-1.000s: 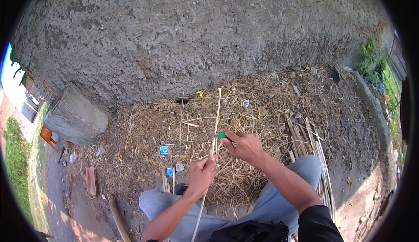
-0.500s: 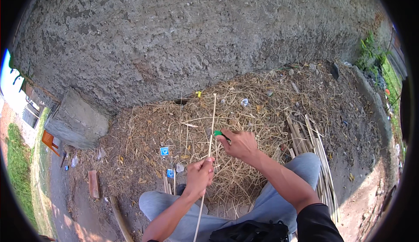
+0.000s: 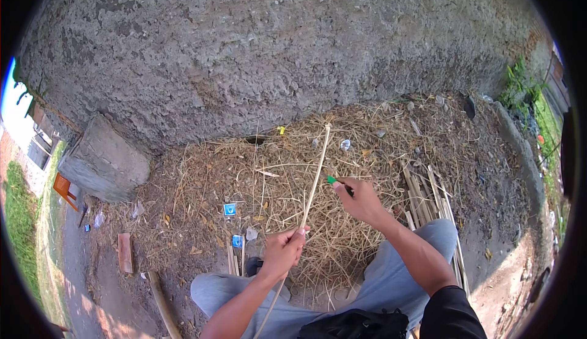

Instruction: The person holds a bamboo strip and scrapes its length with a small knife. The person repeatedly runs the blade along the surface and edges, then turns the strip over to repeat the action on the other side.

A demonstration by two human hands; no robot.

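Observation:
A long, thin pale bamboo strip (image 3: 317, 177) slants up and away in front of me, its far end over the shavings. My left hand (image 3: 284, 252) is closed around its lower part, and the tail runs down past my left forearm. In my right hand (image 3: 361, 201) is a small tool with a green part (image 3: 331, 180) showing beyond the thumb. Fingers hide the rest of it, so its exact kind is unclear. That hand is to the right of the strip, apart from it.
Pale shavings (image 3: 330, 232) cover the ground between my knees and a rough grey wall (image 3: 275, 57). Split bamboo pieces (image 3: 416, 195) lie by my right knee. Leftward are blue packets (image 3: 229, 209), a reddish block (image 3: 125, 253), a wooden pole (image 3: 162, 302) and a concrete block (image 3: 107, 161).
The strip's far end has swung right and its lower end left. My right hand with the green tool has moved right, away from the strip. My left hand keeps its hold, shifted slightly.

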